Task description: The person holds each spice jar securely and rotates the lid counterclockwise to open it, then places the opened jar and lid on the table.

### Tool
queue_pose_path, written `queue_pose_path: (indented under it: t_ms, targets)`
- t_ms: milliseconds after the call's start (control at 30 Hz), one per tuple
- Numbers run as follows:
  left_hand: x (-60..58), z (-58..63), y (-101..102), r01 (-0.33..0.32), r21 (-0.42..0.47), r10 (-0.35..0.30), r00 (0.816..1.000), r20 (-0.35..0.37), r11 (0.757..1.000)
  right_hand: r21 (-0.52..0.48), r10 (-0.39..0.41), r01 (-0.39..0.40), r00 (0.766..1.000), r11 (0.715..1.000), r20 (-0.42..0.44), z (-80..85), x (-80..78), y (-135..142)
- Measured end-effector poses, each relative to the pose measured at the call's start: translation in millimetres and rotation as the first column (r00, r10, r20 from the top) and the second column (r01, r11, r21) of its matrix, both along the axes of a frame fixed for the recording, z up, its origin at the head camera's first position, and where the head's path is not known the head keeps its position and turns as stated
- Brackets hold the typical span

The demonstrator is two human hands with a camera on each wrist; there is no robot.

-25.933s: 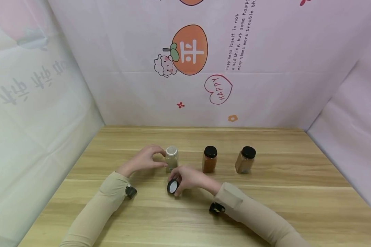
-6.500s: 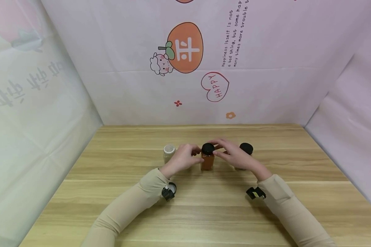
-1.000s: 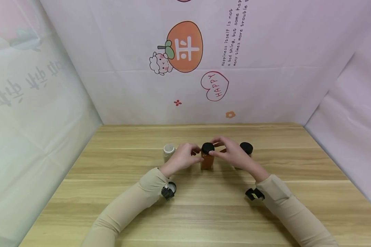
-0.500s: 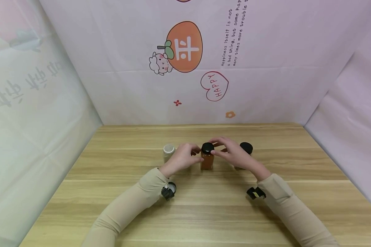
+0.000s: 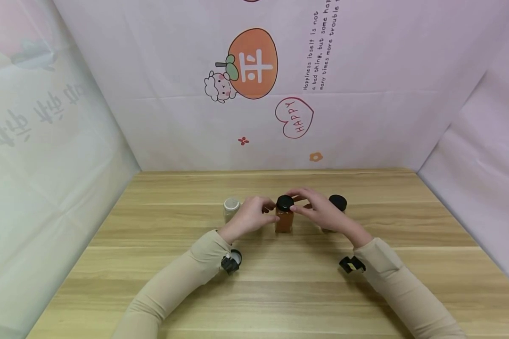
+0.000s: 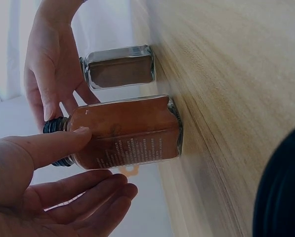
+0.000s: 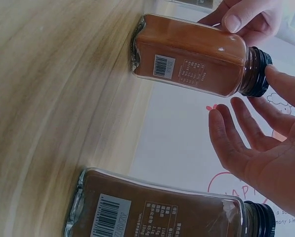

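Observation:
A square glass spice jar (image 5: 283,223) of red-brown powder stands upright on the table, its black lid (image 5: 285,203) on top. My left hand (image 5: 250,216) holds the jar from the left, thumb on the near side, as the left wrist view shows with the jar's glass (image 6: 130,133). From the right, my right hand (image 5: 324,214) pinches the lid (image 7: 258,71) between thumb and fingertips; its other fingers are spread out. A jar with a white top (image 5: 231,204) stands left of my left hand, partly hidden by it.
Behind my right hand stands another jar with a black lid (image 5: 337,202), holding brown powder. A loose black lid (image 5: 236,256) lies beside my left wrist camera, white lining showing. A printed white cloth (image 5: 186,132) rises behind the wooden table (image 5: 280,301).
Earlier my right hand held the loose lid near the white-topped jar; that lid now lies on the table. Both hands have moved right to the middle jar. Lately my right fingers shifted slightly around its lid.

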State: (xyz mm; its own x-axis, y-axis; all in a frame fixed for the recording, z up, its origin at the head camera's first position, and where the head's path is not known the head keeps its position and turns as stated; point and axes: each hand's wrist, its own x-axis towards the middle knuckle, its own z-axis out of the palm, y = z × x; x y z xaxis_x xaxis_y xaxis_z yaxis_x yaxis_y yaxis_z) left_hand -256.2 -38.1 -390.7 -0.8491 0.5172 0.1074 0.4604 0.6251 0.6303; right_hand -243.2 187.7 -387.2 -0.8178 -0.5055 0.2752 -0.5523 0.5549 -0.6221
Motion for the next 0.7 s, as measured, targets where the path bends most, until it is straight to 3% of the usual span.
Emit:
queue_pose_path:
  t_ms: [267, 700]
  targets:
    - [-0.1, -0.9, -0.8, 0.003, 0.006, -0.003, 1.000, -0.001, 1.000, -0.007, -0.002, 0.002, 1.000, 1.000, -0.001, 0.2, 1.8, -0.1]
    - [-0.7, -0.8, 0.5, -0.007, -0.013, 0.007, 1.000, -0.005, 1.000, -0.018, -0.139, 0.140, 0.990, 0.990, 0.027, 2.4, 8.4, -3.5]
